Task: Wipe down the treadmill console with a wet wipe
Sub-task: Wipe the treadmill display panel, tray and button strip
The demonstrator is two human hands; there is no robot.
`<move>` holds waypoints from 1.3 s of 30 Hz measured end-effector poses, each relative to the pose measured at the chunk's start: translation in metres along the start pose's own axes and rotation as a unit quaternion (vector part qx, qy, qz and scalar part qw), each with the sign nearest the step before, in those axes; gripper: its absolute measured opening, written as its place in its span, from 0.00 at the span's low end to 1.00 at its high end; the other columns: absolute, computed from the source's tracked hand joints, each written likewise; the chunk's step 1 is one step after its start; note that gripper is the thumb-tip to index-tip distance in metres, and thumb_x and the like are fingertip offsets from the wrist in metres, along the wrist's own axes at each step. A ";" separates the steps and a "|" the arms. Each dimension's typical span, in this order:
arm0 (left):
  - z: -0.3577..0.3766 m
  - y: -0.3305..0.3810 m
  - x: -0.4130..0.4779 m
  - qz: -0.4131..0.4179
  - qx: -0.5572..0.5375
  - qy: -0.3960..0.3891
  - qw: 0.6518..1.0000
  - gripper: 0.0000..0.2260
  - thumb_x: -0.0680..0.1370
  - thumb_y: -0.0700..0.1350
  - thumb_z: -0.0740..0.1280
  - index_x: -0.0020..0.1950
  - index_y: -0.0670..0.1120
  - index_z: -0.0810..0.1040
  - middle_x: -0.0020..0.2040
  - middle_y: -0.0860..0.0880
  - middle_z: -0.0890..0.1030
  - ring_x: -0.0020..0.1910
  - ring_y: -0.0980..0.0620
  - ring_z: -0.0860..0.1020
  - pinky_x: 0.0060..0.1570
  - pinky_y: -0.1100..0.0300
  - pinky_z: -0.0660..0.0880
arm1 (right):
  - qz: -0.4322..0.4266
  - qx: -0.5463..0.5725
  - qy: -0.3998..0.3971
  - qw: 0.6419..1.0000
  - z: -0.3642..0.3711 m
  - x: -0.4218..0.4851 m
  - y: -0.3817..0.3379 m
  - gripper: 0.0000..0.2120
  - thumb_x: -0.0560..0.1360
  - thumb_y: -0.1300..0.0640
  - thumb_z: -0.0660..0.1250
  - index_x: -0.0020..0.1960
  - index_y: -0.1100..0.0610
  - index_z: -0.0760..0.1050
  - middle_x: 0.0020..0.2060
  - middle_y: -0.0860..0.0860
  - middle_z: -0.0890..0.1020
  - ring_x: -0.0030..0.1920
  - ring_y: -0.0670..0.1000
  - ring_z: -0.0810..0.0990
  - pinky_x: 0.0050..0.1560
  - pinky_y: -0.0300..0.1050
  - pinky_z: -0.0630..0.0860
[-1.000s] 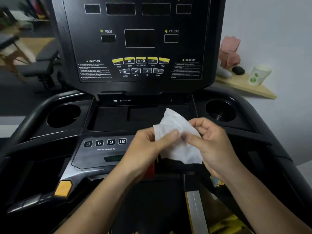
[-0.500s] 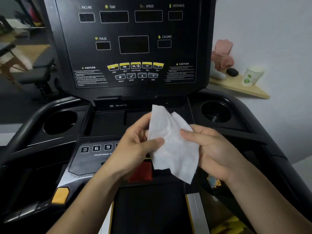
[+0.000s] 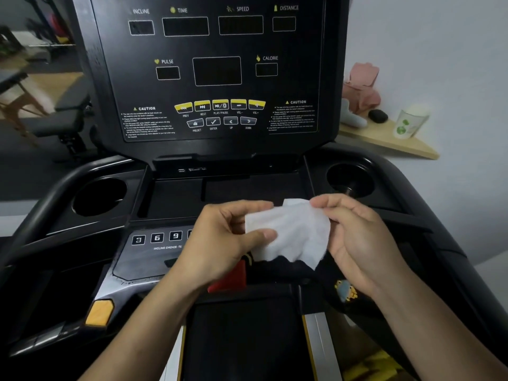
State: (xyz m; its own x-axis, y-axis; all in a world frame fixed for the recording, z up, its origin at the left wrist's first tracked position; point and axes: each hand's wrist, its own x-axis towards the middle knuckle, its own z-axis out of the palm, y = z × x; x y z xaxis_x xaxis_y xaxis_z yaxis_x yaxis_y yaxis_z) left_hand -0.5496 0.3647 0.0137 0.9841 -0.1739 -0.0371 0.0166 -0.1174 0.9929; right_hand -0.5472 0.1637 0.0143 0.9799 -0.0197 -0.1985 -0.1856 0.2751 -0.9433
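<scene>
The treadmill console [image 3: 217, 70] stands upright, above and beyond both hands, roughly centred between them. The left hand [image 3: 225, 243] pinches the left edge of the wet wipe [image 3: 288, 235]; the right hand [image 3: 354, 237] pinches its upper right corner. The wipe spans between the hands, long axis left to right.

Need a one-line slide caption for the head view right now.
Left hand and right hand pinch a white wet wipe between them, in front of the dark treadmill console.
</scene>
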 end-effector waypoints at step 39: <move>0.031 -0.034 -0.008 -0.026 -0.061 0.022 0.998 0.09 0.76 0.32 0.68 0.48 0.43 0.71 0.44 0.37 0.79 0.41 0.46 0.77 0.39 0.51 0.75 | -0.065 -0.275 -0.055 0.957 -0.009 -0.009 0.032 0.13 0.71 0.60 0.74 0.53 0.50 0.77 0.43 0.49 0.85 0.46 0.44 0.83 0.48 0.43 0.79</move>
State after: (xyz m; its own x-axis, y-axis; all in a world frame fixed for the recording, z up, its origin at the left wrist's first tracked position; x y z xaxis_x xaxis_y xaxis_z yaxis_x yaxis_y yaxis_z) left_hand -0.5637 0.3398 -0.0234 0.9882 -0.1264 -0.0869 0.0870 -0.0052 0.9962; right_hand -0.5624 0.1635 -0.0162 0.9935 0.0912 -0.0686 -0.0414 -0.2721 -0.9614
